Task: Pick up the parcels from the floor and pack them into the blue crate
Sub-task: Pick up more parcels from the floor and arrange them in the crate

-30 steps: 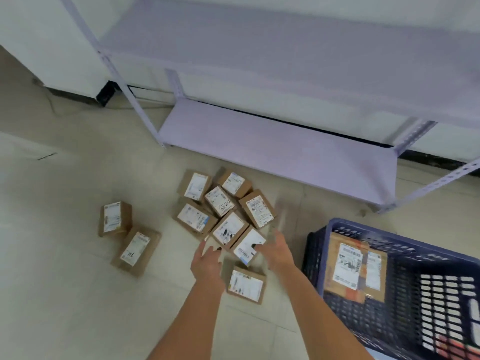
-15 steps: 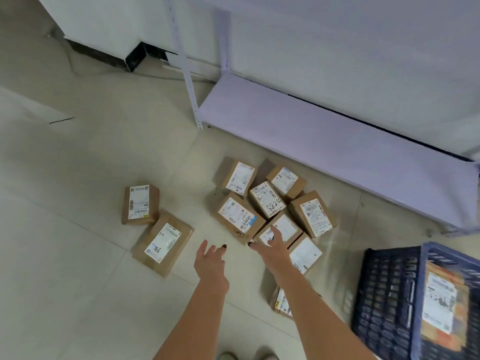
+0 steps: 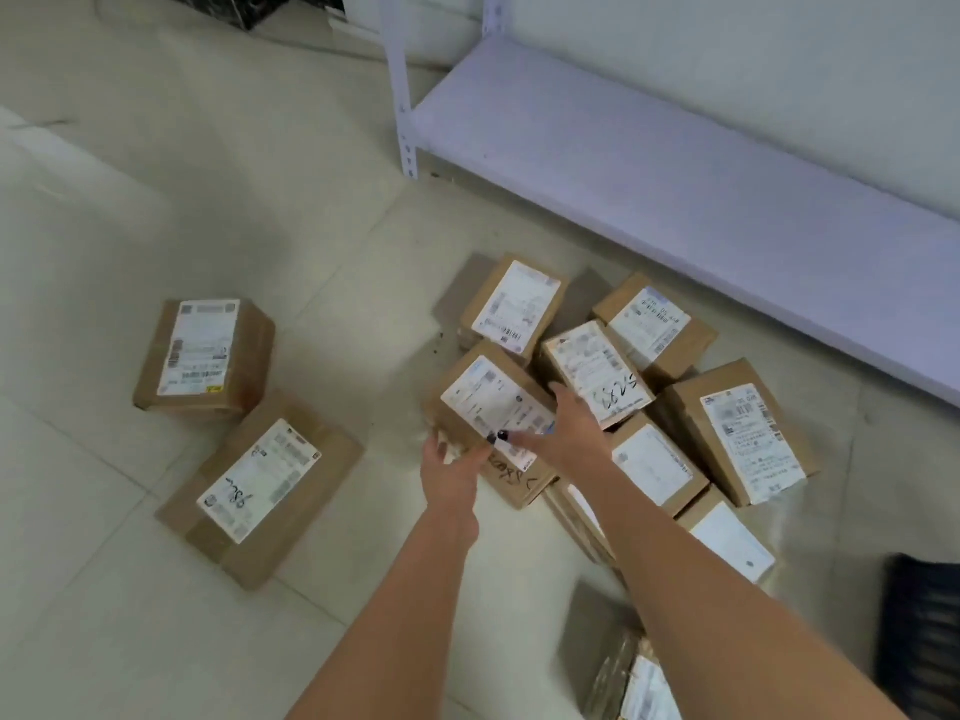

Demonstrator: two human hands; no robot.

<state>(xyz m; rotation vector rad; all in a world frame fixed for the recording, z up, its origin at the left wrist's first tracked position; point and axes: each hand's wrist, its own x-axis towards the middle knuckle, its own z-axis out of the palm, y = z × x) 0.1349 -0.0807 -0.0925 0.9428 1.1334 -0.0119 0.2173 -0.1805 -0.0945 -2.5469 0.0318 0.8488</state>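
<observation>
With both arms reaching into the floor cluster, left hand (image 3: 451, 472) and right hand (image 3: 563, 433) each touch the labelled parcel (image 3: 496, 407), fingers spread apart, nothing clamped.

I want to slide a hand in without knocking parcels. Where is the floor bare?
Bare floor lies between the two left parcels and the cluster; more nearer the camera. The cluster by the shelf is packed edge to edge.
</observation>
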